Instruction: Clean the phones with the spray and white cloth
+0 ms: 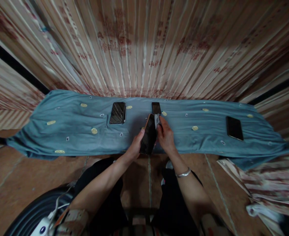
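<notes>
My left hand (135, 144) grips a dark smartphone (148, 136) by its left edge, tilted above the front of the blue cloth. A small grey cloth (156, 120) is pinched in my right hand (165, 135), pressed at the phone's upper right edge. Just beyond them a small dark phone-like device (156, 108) lies on the blue cloth. To the left rests a black phone (117, 113), which seems to have another flat item under it. Far to the right is another dark phone (234, 128), lying flat.
The patterned blue cloth (85, 144) covers a long, narrow surface. Pleated curtains (134, 49) hang behind it and at both sides. On the floor at lower left are a round black ribbed object (23, 216) and a white power strip (42, 227) with a cable.
</notes>
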A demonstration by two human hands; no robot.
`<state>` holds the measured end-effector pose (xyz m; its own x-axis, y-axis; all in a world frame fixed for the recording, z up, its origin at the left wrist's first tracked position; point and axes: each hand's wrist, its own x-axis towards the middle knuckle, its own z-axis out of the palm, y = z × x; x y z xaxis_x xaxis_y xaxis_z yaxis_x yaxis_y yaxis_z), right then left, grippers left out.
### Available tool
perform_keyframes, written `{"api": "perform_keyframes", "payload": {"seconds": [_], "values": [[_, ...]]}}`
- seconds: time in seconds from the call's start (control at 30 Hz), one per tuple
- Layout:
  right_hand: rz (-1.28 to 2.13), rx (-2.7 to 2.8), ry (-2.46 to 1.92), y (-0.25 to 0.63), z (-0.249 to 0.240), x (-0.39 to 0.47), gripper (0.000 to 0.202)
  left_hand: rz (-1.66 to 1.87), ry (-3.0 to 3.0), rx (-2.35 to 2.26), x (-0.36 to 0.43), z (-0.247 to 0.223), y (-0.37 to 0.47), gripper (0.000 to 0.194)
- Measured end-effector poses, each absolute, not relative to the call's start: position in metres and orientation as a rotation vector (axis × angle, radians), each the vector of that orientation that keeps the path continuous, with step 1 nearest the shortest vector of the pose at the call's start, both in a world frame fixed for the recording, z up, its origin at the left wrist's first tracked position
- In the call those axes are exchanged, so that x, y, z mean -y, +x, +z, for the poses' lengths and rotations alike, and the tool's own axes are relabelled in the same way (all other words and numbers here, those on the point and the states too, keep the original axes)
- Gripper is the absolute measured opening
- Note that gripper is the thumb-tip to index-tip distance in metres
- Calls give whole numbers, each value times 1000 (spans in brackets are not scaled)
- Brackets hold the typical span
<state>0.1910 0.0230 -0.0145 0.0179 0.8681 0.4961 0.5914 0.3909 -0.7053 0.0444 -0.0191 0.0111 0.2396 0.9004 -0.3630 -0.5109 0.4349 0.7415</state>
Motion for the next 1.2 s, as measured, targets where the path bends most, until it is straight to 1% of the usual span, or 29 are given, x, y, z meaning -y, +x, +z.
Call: {"api": "perform_keyframes", "payload": {"seconds": [0.27, 0.43, 0.57, 0.87, 1.03, 1.2], "values": [[496, 1537, -1348, 188, -14, -21, 51, 1054, 420, -841, 14, 16, 42, 48], [600, 1496, -1344, 177, -16, -14, 47, 1135, 369, -739, 7, 23, 40, 48], [666, 1531, -1325, 166, -19, -7, 45, 1184, 317, -758, 0, 28, 35, 49], [706, 1597, -1328, 155, -20, 3, 44, 1234, 279, -813, -7, 32, 25, 52], [719, 1657, -1270, 149, -20, 11, 45, 1250, 270, -831, -10, 39, 20, 58], [652, 1738, -1232, 145, -22, 16, 46, 1244, 299, -818, -10, 46, 15, 64]]}}
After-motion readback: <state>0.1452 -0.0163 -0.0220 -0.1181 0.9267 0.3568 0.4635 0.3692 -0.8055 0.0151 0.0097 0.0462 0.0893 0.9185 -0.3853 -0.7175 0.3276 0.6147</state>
